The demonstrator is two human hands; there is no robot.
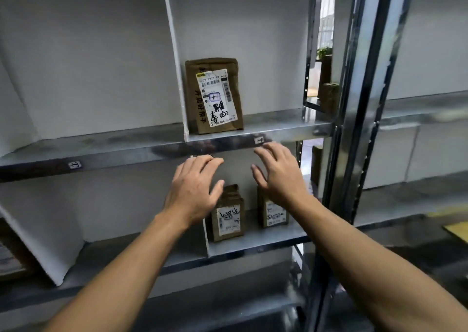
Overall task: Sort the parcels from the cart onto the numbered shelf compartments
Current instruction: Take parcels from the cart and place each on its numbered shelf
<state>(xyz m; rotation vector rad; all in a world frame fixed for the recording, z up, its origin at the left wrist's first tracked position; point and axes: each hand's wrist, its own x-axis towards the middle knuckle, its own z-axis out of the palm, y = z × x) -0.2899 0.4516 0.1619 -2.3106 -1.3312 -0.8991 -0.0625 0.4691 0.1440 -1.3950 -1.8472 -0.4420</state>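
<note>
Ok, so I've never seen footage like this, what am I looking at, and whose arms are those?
No machine here: a person wears a camera on the head, so the single picture looks forward and down along their own bare arms. The left hand and right hand are open and hold nothing, raised before a metal shelf. On the upper level a brown labelled parcel stands upright beside a white divider. Below stand a second parcel, partly behind the left hand, and a third parcel, behind the right wrist. A small tag on the shelf edge marks the compartment; I cannot read it.
</note>
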